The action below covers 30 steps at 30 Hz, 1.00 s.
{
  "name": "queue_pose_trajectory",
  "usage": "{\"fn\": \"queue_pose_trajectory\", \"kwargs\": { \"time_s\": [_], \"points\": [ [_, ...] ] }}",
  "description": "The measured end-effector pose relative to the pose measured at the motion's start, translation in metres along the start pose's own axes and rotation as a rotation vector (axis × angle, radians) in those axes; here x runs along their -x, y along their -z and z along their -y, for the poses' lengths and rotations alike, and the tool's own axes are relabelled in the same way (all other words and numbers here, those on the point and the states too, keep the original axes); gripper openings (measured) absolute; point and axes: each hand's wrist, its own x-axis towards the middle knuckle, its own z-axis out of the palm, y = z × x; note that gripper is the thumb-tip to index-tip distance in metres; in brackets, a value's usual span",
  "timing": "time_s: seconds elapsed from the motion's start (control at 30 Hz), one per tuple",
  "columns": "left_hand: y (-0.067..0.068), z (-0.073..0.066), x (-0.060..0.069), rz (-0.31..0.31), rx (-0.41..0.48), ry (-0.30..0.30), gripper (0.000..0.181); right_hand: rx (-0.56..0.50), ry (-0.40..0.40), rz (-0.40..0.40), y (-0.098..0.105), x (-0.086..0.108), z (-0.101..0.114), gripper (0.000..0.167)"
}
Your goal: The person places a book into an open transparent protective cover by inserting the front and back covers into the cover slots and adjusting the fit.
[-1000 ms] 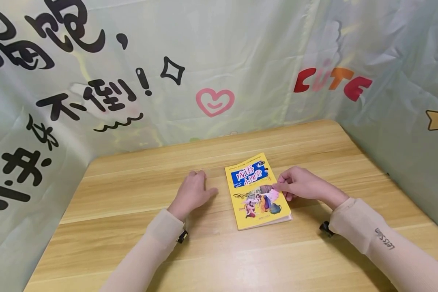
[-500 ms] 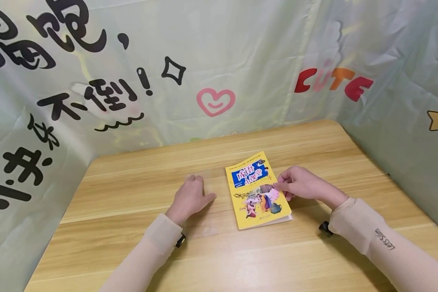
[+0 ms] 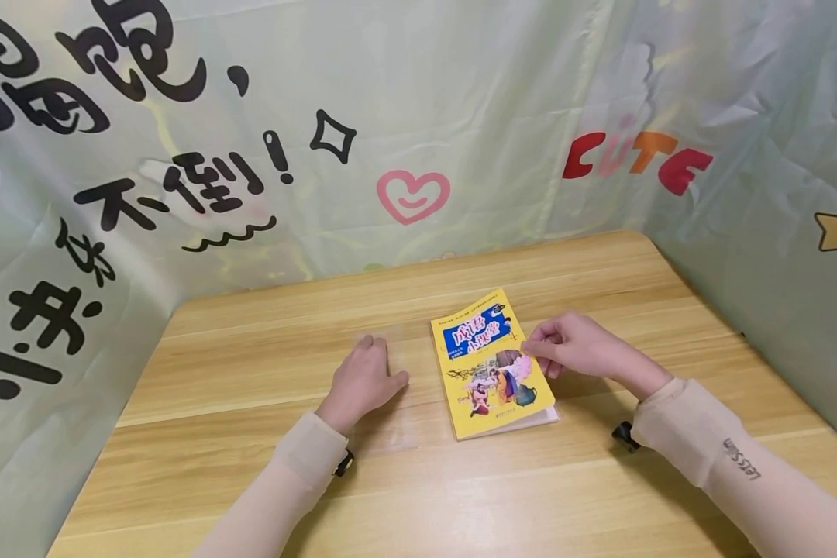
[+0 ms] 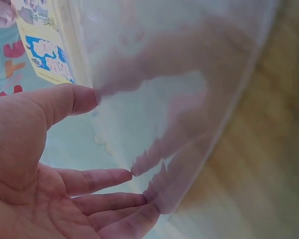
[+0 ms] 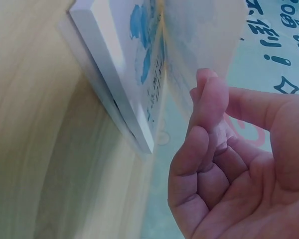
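A yellow paperback book point(image 3: 490, 376) with Chinese lettering and drawn figures lies slanted on the table. My right hand point(image 3: 572, 346) pinches the right edge of its front cover point(image 5: 202, 45) between thumb and fingers. In the right wrist view that cover stands lifted off the page block point(image 5: 107, 64), with the first page partly showing. Left of the book lies a clear plastic sheet point(image 3: 396, 435), faint in the head view. My left hand point(image 3: 366, 380) rests on it, thumb spread from the fingers. Its fingertips touch the glossy film in the left wrist view.
The wooden table point(image 3: 216, 434) has rounded far corners. A pale printed curtain point(image 3: 502, 101) hangs behind and along both sides. Each wrist carries a small black camera, partly hidden under the sleeve.
My left hand has drawn slightly back toward me, and the plastic sheet shows more clearly under it. My right hand has shifted slightly up along the cover's edge, and the cover's lower corner gapes a little wider.
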Motion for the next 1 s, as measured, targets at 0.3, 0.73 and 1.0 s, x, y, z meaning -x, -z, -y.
{"fn": "queue_pose_trajectory", "kwargs": {
  "time_s": [0.3,0.73,1.0],
  "points": [
    [-0.002,0.002,-0.001,-0.01,0.023,-0.01,0.073,-0.023,0.023,-0.018,0.003,0.001,0.005,0.026],
    [0.001,0.007,0.002,0.02,0.079,-0.106,0.059,-0.043,0.117,-0.042,0.002,-0.001,0.022,0.029],
    [0.003,0.009,0.003,0.018,0.057,-0.155,0.051,-0.053,0.155,-0.079,-0.003,-0.003,0.033,0.029]
  ]
}}
